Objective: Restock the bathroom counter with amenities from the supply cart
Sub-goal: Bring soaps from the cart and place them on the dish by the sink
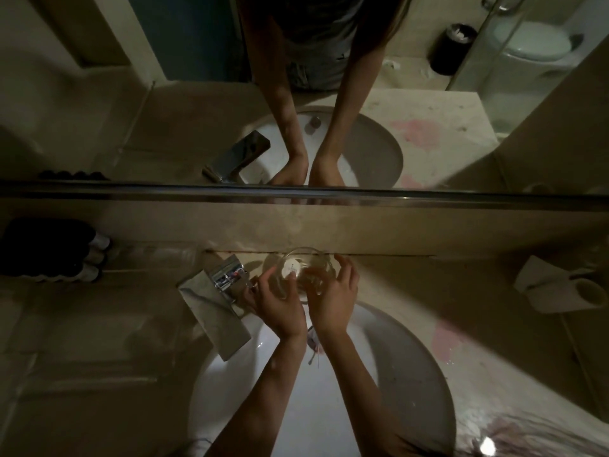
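Two clear glass tumblers [300,262] stand close together on the beige counter [412,291], at the back behind the white sink [379,374] and against the wall. A small white round label shows inside the left one. My left hand [280,303] curls round the left glass, with a fingertip near the label. The fingers of my right hand [333,298] wrap round the right glass. Dim light and blur hide the exact edges of the glasses.
A chrome faucet [227,280] stands just left of my hands. Dark bottles with white caps [52,249] lie at the far left. A white cup holder [560,290] sits at the right. Above the counter runs a steel rail [428,196] under the mirror.
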The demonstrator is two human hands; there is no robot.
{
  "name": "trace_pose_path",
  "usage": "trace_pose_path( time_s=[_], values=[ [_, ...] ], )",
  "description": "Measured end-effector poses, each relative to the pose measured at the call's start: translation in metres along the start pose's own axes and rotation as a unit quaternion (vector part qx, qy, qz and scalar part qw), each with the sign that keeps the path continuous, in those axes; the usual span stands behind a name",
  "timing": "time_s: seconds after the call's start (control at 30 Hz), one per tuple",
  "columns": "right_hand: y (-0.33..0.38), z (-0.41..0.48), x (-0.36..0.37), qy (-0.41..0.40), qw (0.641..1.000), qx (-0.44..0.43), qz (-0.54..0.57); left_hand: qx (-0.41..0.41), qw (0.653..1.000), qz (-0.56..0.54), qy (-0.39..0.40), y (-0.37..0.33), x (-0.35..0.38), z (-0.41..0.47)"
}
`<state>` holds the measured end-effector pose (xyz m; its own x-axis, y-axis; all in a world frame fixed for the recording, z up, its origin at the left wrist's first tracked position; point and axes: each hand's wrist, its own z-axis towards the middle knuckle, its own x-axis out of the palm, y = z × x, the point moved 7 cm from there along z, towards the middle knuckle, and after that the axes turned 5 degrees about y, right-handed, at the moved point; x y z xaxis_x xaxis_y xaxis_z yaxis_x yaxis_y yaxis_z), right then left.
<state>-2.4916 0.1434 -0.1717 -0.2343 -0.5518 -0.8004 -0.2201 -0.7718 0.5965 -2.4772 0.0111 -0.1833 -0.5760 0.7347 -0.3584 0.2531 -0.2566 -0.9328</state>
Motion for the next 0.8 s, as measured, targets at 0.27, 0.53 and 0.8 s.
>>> trace_pose_path(
  time_s=[0.27, 0.53, 0.8],
  values=[
    [-0.008, -0.009, -0.013, 0.029, 0.998, 0.028, 0.057, 0.001, 0.997, 0.030, 0.072, 0.002, 0.000, -0.005],
    [0.007, -0.065, -0.074, 0.044, 0.975, 0.010, 0.217, -0.010, 0.976, 0.032, 0.216, 0.003, -0.066, -0.094],
    [0.065, -0.124, -0.095, 0.083, 0.955, -0.077, 0.276, -0.026, 0.989, -0.030, 0.141, 0.009, -0.184, -0.125]
  ],
)
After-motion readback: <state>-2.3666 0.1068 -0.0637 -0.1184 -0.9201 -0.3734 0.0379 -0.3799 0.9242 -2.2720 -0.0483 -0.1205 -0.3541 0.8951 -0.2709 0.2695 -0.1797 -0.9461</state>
